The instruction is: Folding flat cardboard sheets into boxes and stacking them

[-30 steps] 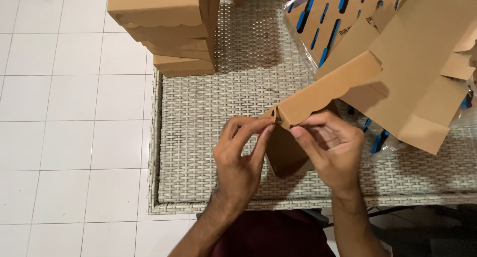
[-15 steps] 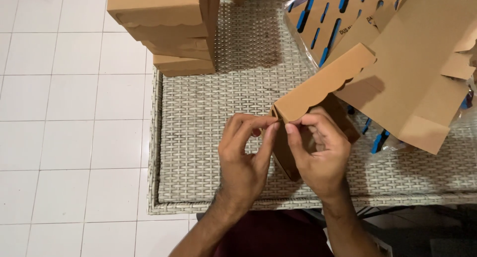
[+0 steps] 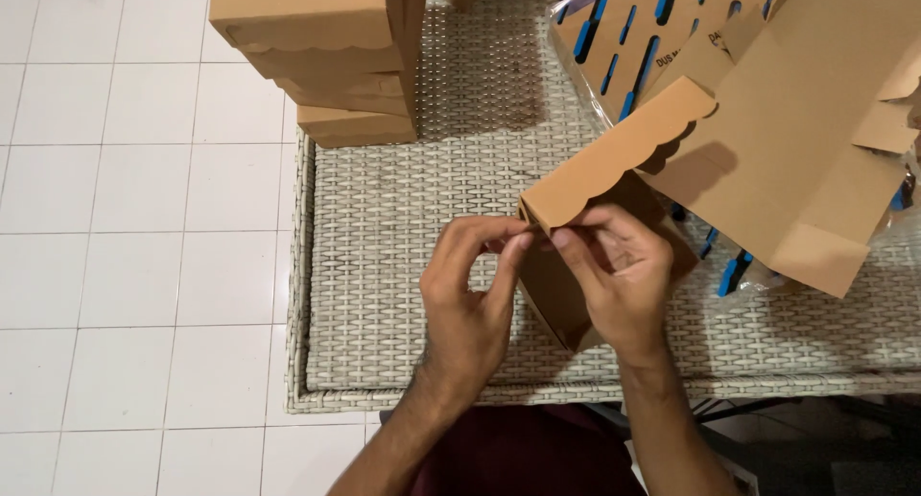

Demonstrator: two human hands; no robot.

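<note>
A half-folded brown cardboard box (image 3: 614, 170) with a scalloped flap is held over the woven wicker table (image 3: 403, 266). My left hand (image 3: 470, 295) pinches the box's near corner with fingertips and thumb. My right hand (image 3: 619, 275) wraps the box's lower end from the right, fingers pressing at the same corner. Both hands meet at the corner under the scalloped flap. The box's lower part is partly hidden behind my right hand.
A stack of folded brown boxes (image 3: 326, 55) stands at the table's far left corner. Flat cardboard sheets (image 3: 815, 141) lie at the right over a clear bag of printed blanks with blue marks (image 3: 624, 35). White tiled floor (image 3: 125, 218) lies to the left.
The box has been turned so that its scalloped flap rises to the upper right. My right hand has shifted left and closed in on the corner with my left hand.
</note>
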